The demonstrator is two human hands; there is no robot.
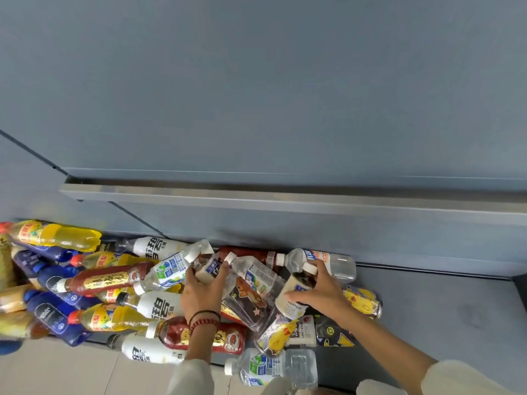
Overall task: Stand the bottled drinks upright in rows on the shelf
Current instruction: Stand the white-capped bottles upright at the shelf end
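Clear plastic water bottle with green-blue label [271,366] lies nearest, among a heap of bottles on the grey shelf [445,309].

Left hand [204,292] and right hand [319,292] each close around a cream-labelled tea bottle, [206,266] and [296,295]; picking-up step, likely next lifting and standing them on bare shelf at right.

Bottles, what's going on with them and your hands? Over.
Left hand grip on brown bottle. Right hand grip on cream-label bottle. Pile lying flat, none upright.

Head view, steeply down, seemingly close.
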